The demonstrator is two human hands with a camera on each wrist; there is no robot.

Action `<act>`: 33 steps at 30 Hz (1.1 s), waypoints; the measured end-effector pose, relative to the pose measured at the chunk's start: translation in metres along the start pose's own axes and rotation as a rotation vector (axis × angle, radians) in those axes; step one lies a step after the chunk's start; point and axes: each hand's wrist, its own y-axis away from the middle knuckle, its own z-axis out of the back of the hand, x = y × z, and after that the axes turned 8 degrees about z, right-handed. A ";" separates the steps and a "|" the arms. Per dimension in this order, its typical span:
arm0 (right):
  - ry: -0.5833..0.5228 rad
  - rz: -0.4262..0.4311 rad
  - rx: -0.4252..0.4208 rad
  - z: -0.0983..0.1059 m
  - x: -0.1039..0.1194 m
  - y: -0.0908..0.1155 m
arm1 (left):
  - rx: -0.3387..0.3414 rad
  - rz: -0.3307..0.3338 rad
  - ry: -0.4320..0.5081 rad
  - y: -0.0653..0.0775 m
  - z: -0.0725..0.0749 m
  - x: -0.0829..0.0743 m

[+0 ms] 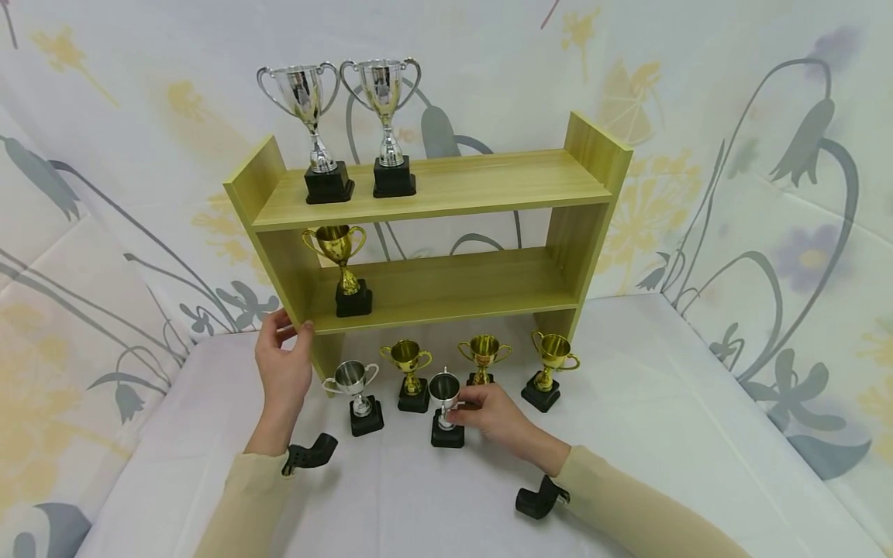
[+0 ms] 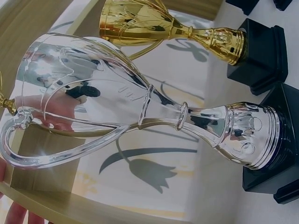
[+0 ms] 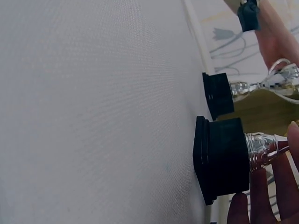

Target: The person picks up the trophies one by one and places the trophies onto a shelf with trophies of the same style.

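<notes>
Right hand (image 1: pixel 498 418): thumb and fingers pinch the stem of a small silver trophy, coming in from its right side.
Held trophy (image 1: pixel 443 390): upright in front of the shelf, black base low over the white-covered desk (image 1: pixel 628 434); whether it touches the cloth, I cannot tell.
Silver neighbour (image 1: pixel 360 404): a second silver trophy upright on the desk, left of the held one and apart from it.
Gold row: three gold trophies on the desk, a little farther back. The left one (image 1: pixel 412 384) is just behind and left of the held trophy; the middle one (image 1: pixel 483 355) is behind the right hand, which covers part of its base; the right one (image 1: pixel 547 378) stands clear of the hand.
Left hand (image 1: pixel 286 360): grips the shelf's left side panel, thumb at the front edge by the lower board.
Shelf (image 1: pixel 481 287): two wood-coloured boards between upright sides.
Lower board: one gold cup (image 1: pixel 345 273) near the left end, its rim partly cut off by the board above.
Top board: two larger silver cups (image 1: pixel 316 136) side by side toward the left.
Backdrop (image 1: pixel 474 46): pale flower-printed cloth.
</notes>
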 end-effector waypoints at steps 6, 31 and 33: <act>-0.015 0.005 0.006 0.000 -0.001 0.000 | -0.003 0.000 -0.009 0.000 0.000 0.000; -0.033 0.001 -0.045 -0.002 0.001 0.003 | 0.002 -0.007 0.025 0.001 0.000 -0.002; -0.038 0.005 -0.048 -0.002 0.001 0.003 | 0.003 -0.005 0.019 0.001 0.000 -0.003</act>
